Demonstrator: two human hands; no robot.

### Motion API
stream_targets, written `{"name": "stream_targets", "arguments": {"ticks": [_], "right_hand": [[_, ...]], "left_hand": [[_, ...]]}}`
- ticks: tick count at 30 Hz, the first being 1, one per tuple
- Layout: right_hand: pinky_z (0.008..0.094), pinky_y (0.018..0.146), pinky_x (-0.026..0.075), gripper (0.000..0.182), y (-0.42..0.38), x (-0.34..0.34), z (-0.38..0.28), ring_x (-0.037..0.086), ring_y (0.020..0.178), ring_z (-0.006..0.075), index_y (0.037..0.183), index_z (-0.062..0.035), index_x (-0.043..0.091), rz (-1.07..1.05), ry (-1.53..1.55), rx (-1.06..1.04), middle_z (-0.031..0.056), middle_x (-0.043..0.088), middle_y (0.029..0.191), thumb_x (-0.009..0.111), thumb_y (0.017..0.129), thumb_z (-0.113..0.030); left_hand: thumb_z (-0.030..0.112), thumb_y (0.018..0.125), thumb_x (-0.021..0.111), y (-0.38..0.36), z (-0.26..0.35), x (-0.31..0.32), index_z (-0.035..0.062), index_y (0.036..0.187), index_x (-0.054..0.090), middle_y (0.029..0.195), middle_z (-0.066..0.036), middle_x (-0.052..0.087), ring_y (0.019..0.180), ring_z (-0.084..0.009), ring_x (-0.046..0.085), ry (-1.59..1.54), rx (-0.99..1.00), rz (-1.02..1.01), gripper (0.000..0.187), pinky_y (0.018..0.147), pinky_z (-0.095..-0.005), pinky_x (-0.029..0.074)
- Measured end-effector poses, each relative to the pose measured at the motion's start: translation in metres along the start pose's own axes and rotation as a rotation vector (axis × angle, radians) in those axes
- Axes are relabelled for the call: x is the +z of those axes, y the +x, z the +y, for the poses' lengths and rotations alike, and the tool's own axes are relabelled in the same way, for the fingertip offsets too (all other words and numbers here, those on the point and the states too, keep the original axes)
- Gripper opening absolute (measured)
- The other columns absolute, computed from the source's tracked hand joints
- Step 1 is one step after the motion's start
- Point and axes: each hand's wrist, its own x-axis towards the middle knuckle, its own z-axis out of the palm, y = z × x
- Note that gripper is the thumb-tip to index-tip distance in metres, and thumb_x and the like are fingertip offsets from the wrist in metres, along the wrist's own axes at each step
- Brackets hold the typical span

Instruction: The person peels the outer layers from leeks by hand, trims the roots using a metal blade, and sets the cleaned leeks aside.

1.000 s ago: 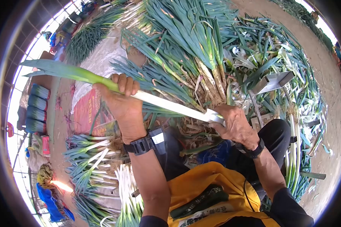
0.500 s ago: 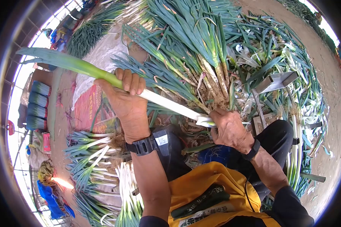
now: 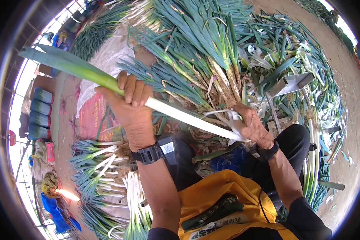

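Observation:
My left hand (image 3: 134, 100) is wrapped round a long green onion (image 3: 188, 118) where its green leaves turn into the white stalk. The leafy end points up and left; the bare, smooth white end slants down to the right. My right hand (image 3: 252, 127) is closed at that lower end, pinching a thin strip of pale peeled skin (image 3: 233, 117) that curls beside the stalk. Its fingertips are partly hidden. Just beyond my hands lies a large pile of unpeeled green onions (image 3: 212, 52) with brown, dirty roots.
Cleaned green onions (image 3: 98, 168) lie in rows at the lower left. A metal bracket (image 3: 292, 85) stands at the right, among torn leaves and scraps (image 3: 296, 52). A red printed sack (image 3: 94, 114) lies at the left. Tied bundles (image 3: 41, 108) stand farther left.
My right hand has moved slightly right and turned, with a loose strip of skin now in its fingers. The stalk's lower end shows more bare white. My left hand has barely shifted.

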Motion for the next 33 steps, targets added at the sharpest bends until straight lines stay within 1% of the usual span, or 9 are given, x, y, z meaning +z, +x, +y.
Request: {"name": "stream_targets", "arguments": {"ticks": [2, 3, 4, 6, 14, 20, 22, 24, 33], "right_hand": [[0.0416, 0.082, 0.051, 0.026, -0.015, 0.012, 0.019, 0.067, 0.089, 0.0339, 0.102, 0.0037, 0.065, 0.124, 0.05, 0.013, 0.0205, 0.067, 0.095, 0.06, 0.083, -0.013], [0.038, 0.078, 0.051, 0.029, -0.004, -0.017, -0.01, 0.066, 0.086, 0.025, 0.108, 0.0039, 0.061, -0.198, 0.438, 0.505, 0.0143, 0.067, 0.091, 0.058, 0.09, -0.02], [0.038, 0.078, 0.051, 0.029, -0.008, -0.015, -0.007, 0.066, 0.086, 0.025, 0.108, 0.0039, 0.061, -0.196, 0.436, 0.511, 0.0143, 0.067, 0.091, 0.058, 0.09, -0.02], [0.0328, 0.072, 0.05, 0.02, -0.017, -0.007, -0.003, 0.061, 0.078, 0.0201, 0.112, -0.0031, 0.055, 0.201, 1.003, 0.706, 0.0062, 0.061, 0.084, 0.053, 0.096, -0.015], [0.0229, 0.048, 0.032, 0.009, -0.041, -0.087, 0.079, 0.038, 0.056, 0.0082, 0.092, -0.0078, 0.046, 0.77, 1.428, 0.505, -0.0015, 0.043, 0.071, 0.054, 0.092, -0.01], [0.0224, 0.048, 0.034, 0.009, -0.074, -0.141, 0.07, 0.043, 0.056, 0.006, 0.09, -0.0109, 0.053, 0.671, 1.164, 0.419, -0.0028, 0.046, 0.069, 0.058, 0.094, -0.018], [0.024, 0.05, 0.038, 0.018, -0.071, -0.123, 0.015, 0.05, 0.059, 0.0104, 0.094, -0.0074, 0.058, 0.368, 0.599, 0.455, -0.0011, 0.051, 0.071, 0.069, 0.088, -0.02], [0.0292, 0.054, 0.046, 0.028, -0.062, -0.103, -0.002, 0.06, 0.066, 0.0178, 0.095, -0.0028, 0.062, 0.116, 0.177, 0.083, 0.0037, 0.059, 0.075, 0.079, 0.079, -0.018], [0.0418, 0.07, 0.053, 0.036, -0.035, -0.046, -0.022, 0.063, 0.084, 0.0381, 0.101, -0.0029, 0.06, -0.013, -0.09, -0.125, 0.0151, 0.061, 0.095, 0.073, 0.067, -0.005]], "left_hand": [[0.069, 0.094, 0.037, 0.0, 0.001, -0.001, 0.0085, 0.079, 0.044, 0.058, 0.001, 0.038, 0.046, -0.0103, 0.037, -0.005, 0.002, -0.011, 0.062, 0.048, -0.0262, 0.034], [0.069, 0.094, 0.037, 0.0, 0.002, -0.001, 0.0087, 0.079, 0.044, 0.058, 0.001, 0.038, 0.046, -0.01, 0.037, 0.011, 0.019, 0.007, 0.062, 0.048, -0.0262, 0.034], [0.069, 0.094, 0.037, 0.001, 0.003, -0.002, 0.0089, 0.079, 0.044, 0.058, 0.001, 0.038, 0.046, -0.0097, 0.037, 0.028, 0.035, 0.025, 0.062, 0.048, -0.0262, 0.033], [0.069, 0.094, 0.038, 0.001, 0.005, -0.002, 0.0091, 0.079, 0.044, 0.058, 0.001, 0.038, 0.046, -0.0097, 0.036, -0.002, 0.034, 0.016, 0.062, 0.047, -0.0259, 0.033], [0.061, 0.096, 0.046, -0.002, 0.017, -0.009, 0.0087, 0.078, 0.042, 0.06, 0.002, 0.037, 0.048, -0.0095, 0.035, -0.169, 0.11, -0.01, 0.056, 0.047, -0.0253, 0.033], [0.055, 0.098, 0.046, -0.011, 0.026, -0.008, 0.0076, 0.083, 0.043, 0.061, 0.002, 0.036, 0.048, -0.0091, 0.034, -0.147, 0.137, -0.013, 0.05, 0.049, -0.0252, 0.033], [0.056, 0.098, 0.046, -0.01, 0.024, -0.007, 0.0075, 0.082, 0.043, 0.062, 0.001, 0.036, 0.048, -0.0093, 0.034, -0.14, 0.115, -0.022, 0.051, 0.048, -0.0252, 0.032], [0.057, 0.098, 0.046, -0.008, 0.021, -0.008, 0.0073, 0.082, 0.043, 0.062, 0.001, 0.037, 0.048, -0.0096, 0.034, -0.127, 0.114, -0.009, 0.052, 0.048, -0.0253, 0.032], [0.059, 0.096, 0.047, -0.005, 0.017, -0.013, 0.0063, 0.081, 0.044, 0.062, 0.0, 0.038, 0.051, -0.0104, 0.034, -0.08, 0.133, 0.033, 0.055, 0.048, -0.0257, 0.032]]}}
